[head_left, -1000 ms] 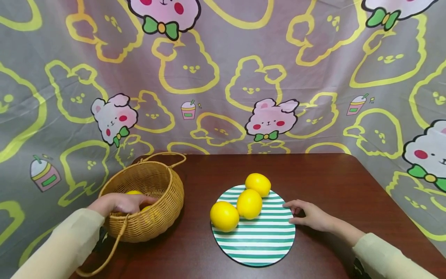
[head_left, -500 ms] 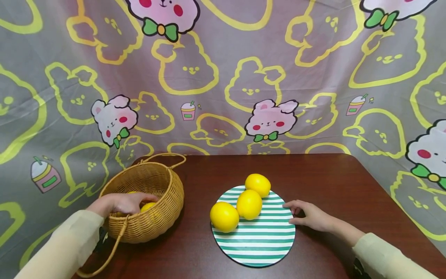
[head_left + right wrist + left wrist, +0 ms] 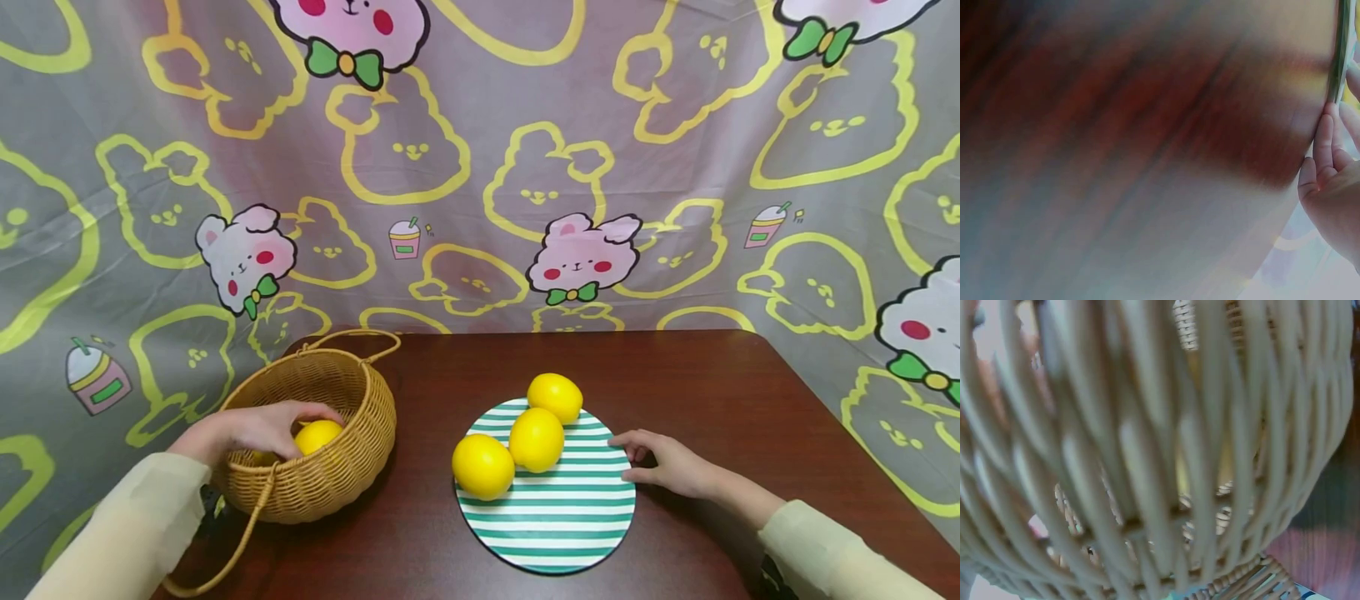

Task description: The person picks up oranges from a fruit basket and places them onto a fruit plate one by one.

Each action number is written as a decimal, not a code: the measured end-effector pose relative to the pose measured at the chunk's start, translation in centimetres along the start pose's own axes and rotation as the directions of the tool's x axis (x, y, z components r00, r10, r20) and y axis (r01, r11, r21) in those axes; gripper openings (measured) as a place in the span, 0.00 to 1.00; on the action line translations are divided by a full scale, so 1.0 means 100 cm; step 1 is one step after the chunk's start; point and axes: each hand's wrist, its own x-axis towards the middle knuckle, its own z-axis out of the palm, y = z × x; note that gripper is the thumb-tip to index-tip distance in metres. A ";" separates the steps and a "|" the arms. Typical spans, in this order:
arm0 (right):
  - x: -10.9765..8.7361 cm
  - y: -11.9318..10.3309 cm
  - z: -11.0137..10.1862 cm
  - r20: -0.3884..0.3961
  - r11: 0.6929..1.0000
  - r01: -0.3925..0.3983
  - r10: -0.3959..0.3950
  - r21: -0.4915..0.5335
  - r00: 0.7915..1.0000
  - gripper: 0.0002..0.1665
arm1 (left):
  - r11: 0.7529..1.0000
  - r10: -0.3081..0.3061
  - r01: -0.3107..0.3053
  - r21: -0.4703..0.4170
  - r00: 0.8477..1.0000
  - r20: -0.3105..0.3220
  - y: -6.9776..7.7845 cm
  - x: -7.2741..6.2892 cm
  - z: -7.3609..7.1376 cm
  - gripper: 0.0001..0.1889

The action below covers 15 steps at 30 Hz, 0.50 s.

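Note:
In the head view, my left hand (image 3: pixel 266 429) reaches over the near rim of a round wicker basket (image 3: pixel 356 454) at the left. Its thumb and fingers grip a yellow lemon (image 3: pixel 320 435) inside the basket. More yellow shows beneath the hand, mostly hidden. A round green-and-white striped plate (image 3: pixel 555 525) lies right of the basket and bears three lemons: one at its left edge (image 3: pixel 483 467), one nearer the middle (image 3: pixel 537 440), one at the far rim (image 3: pixel 555 397). The fingertips of my right hand (image 3: pixel 675 467) touch the plate's right edge, thumb and index finger apart.
The basket's far handle (image 3: pixel 352 333) leans out at the back and its near handle (image 3: pixel 240 542) hangs down to the brown wooden table (image 3: pixel 675 375). A cartoon-print cloth (image 3: pixel 480 167) encloses the table behind and at the sides. Basket weave fills the left wrist view.
My left hand has risen slightly in the basket, and the lemon in its grip shows more fully. The right hand, the plate and its lemons have stayed in place.

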 end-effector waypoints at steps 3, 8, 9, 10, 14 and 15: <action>0.000 0.000 0.000 -0.001 1.000 0.000 0.000 -0.001 1.000 0.28 | 1.000 0.025 -0.025 -0.003 1.000 -0.019 0.002 -0.003 -0.001 0.35; -0.001 0.000 0.000 -0.007 1.000 0.007 -0.007 -0.007 1.000 0.28 | 0.999 0.044 -0.044 -0.005 0.998 -0.052 0.005 -0.008 -0.005 0.35; -0.001 0.000 0.000 -0.008 1.000 0.008 -0.009 -0.007 1.000 0.28 | 0.999 0.048 -0.048 0.003 0.997 -0.058 0.006 -0.008 -0.006 0.36; -0.001 0.000 0.000 -0.008 1.000 0.009 -0.009 -0.007 1.000 0.28 | 0.999 0.049 -0.048 0.010 0.997 -0.067 0.006 -0.009 -0.007 0.36; -0.001 0.000 0.000 -0.005 1.000 0.004 -0.004 0.000 1.000 0.28 | 0.999 0.049 -0.047 0.023 0.994 -0.097 0.006 -0.013 -0.011 0.36; -0.001 0.000 0.000 -0.004 1.000 0.003 -0.003 0.001 1.000 0.28 | 0.999 0.048 -0.046 0.018 0.993 -0.105 0.006 -0.013 -0.012 0.36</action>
